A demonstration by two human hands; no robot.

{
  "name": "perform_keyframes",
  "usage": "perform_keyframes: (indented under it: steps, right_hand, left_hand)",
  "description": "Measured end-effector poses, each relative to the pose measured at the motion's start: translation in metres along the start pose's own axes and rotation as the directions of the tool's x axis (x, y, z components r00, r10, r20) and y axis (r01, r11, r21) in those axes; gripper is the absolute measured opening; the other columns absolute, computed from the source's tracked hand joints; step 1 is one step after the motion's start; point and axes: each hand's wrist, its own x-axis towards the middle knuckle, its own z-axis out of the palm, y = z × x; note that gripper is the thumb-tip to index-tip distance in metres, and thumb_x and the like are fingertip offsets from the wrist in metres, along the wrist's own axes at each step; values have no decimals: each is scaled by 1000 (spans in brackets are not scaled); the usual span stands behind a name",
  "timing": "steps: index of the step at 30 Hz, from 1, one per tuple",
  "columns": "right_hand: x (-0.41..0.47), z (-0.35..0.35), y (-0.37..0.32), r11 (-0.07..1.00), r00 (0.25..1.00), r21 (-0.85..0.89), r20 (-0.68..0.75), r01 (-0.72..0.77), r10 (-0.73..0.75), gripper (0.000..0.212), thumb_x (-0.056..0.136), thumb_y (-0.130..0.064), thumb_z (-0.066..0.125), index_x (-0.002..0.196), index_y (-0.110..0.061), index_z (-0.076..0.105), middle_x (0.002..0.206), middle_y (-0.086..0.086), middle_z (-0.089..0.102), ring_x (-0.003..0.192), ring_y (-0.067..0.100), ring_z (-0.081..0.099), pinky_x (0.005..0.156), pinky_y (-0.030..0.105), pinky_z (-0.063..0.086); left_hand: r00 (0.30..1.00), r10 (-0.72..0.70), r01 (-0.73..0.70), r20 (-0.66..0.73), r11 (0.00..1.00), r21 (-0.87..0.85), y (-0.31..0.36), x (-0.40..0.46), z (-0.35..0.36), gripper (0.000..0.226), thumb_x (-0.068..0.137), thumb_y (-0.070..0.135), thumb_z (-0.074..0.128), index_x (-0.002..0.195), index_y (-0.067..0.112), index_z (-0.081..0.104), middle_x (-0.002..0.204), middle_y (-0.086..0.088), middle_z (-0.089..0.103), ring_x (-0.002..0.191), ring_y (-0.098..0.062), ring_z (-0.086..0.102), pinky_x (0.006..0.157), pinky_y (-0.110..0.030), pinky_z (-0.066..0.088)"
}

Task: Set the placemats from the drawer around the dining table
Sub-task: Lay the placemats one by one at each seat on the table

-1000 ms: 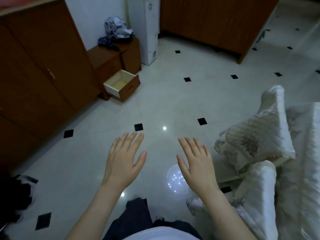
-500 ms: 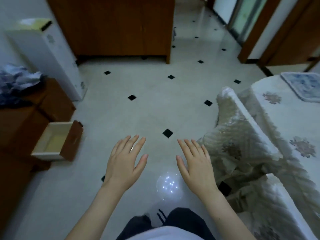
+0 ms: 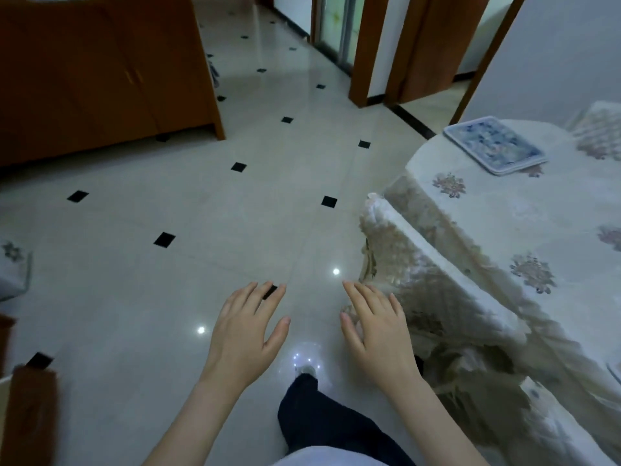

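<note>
drawer (image 3: 28, 412) cut off (left edge)

A: The floor (image 3: 168, 297) is pale cream tile dotted with small black diamonds.

B: The tablecloth (image 3: 504, 223) is white with muted pink-brown flower motifs; the placemat (image 3: 494, 146) is blue-and-white patterned. The cabinet (image 3: 100, 68) is reddish-brown wood.

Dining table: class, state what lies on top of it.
On the dining table lie a floral tablecloth and one blue patterned placemat. The tabletop beneath is covered, unseen.
</note>
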Motion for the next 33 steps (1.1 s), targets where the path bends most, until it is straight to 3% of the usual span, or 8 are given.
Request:
perform_keyframes:
  steps: [10,21,27,33]
  right_hand:
    - [165,-2,18,993,993,-53,-62,-109,106,52,98,-42,28,146,-26,35,147,-2,44,139,16,34,118,46,14]
    - [316,48,24,969,965,-22,-98,-248,244,52,97,-40,31,146,-25,36,145,-4,45,138,14,34,118,42,13]
    - [421,57,23,916,895,-16,-219,-402,389,51,97,-40,32,145,-24,38,143,-1,48,137,14,36,116,44,16]
    - [487,44,36,836,803,-29,-298,-547,515,53,96,-41,31,145,-22,39,143,1,48,137,18,37,115,42,15]
  left_hand:
    - [995,85,-85,-46,996,-3,-48,192,-27,59,97,51,24,136,17,53,136,-5,55,128,-28,47,107,-35,26]
    - [961,256,-250,109,966,-64,-108,365,2,62,98,53,17,137,18,50,138,-4,53,128,-24,46,109,-34,26]
    - [890,433,-429,140,901,-57,-141,511,-13,60,98,52,20,136,18,52,137,-4,54,127,-26,48,109,-37,27]
    - [821,560,-553,115,829,-90,-129,634,-27,54,95,47,30,137,19,51,137,-4,53,128,-27,46,108,-41,31]
